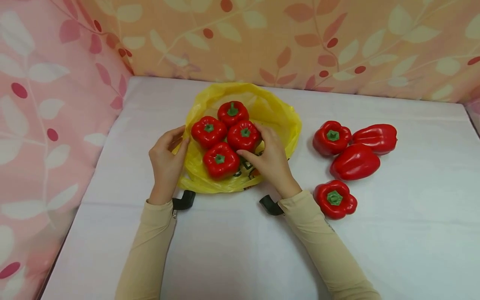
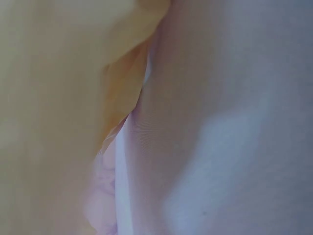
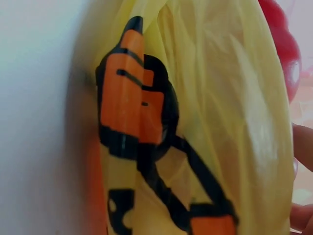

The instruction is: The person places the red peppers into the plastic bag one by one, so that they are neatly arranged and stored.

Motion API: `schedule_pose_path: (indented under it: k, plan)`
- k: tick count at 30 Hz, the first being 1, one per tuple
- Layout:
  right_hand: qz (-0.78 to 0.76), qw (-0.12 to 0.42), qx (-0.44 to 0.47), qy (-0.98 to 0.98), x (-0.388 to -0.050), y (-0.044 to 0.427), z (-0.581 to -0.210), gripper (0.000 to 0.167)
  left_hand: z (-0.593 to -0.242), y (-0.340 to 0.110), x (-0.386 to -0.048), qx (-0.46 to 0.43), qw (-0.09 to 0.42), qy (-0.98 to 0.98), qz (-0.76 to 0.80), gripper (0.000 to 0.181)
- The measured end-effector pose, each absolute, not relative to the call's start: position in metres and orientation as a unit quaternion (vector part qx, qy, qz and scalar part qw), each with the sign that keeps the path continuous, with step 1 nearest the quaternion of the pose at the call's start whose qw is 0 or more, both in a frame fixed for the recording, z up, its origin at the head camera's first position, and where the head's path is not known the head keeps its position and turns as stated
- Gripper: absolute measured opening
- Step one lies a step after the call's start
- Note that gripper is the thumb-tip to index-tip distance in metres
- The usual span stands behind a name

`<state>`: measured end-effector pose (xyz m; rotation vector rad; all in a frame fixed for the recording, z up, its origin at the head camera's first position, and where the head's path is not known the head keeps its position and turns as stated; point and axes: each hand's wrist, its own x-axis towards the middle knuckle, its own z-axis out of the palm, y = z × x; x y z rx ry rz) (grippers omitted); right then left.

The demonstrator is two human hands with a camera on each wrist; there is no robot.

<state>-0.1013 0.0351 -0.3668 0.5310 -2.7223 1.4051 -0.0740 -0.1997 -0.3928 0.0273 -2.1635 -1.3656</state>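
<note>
In the head view a yellow plastic bag (image 1: pixel 275 110) lies spread on the white table, its mouth wide. Four red bell peppers with green stems sit together in it. My right hand (image 1: pixel 275 160) holds the rightmost bell pepper (image 1: pixel 236 139) between thumb and fingers. At the bag's left rim, my left hand (image 1: pixel 166 156) pinches the plastic. The right wrist view is filled by the bag's printed side (image 3: pixel 220 88), with a red pepper (image 3: pixel 288 54) and bits of fingers at its right edge. Yellow plastic (image 2: pixel 49 98) blurs much of the left wrist view.
Outside the bag, to the right, are an upright red pepper (image 1: pixel 331 138), two peppers lying on their sides (image 1: pixel 376 138), and another pepper (image 1: pixel 335 199) close to my right sleeve (image 1: pixel 318 233). Patterned cloth walls (image 1: pixel 232 46) border the white tabletop (image 1: pixel 217 246) at the back and left.
</note>
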Motion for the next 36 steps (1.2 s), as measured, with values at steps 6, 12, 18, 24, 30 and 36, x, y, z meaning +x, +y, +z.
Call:
schedule_pose_path:
  k: [6,12,18,24,30,36]
  plan:
    - [0.443,0.029,0.168,-0.88,-0.105,0.034,-0.369,0.075,-0.393,-0.198,-0.075,0.009,0.288,-0.811,-0.509,0.026]
    - [0.438,0.031,0.168,-0.883,-0.107,0.034,-0.371,0.077,-0.394,-0.198,-0.076,0.008,0.286,-0.813,-0.507,0.027]
    - [0.444,0.01,0.155,-0.883,-0.106,0.037,-0.368,0.082,-0.394,-0.197,-0.076,0.009,0.288,-0.815,-0.504,0.027]
    - [0.452,0.026,0.159,-0.877,-0.101,0.041,-0.362,0.082,-0.392,-0.198,-0.075,0.012,0.286,-0.821,-0.494,0.027]
    - [0.458,0.074,0.18,-0.867,-0.087,0.046,-0.358,0.075,-0.391,-0.198,-0.075,0.013,0.287,-0.822,-0.492,0.027]
    - [0.491,0.11,0.235,-0.831,-0.071,0.041,-0.359,0.055,-0.391,-0.199,-0.075,0.013,0.288,-0.82,-0.494,0.027]
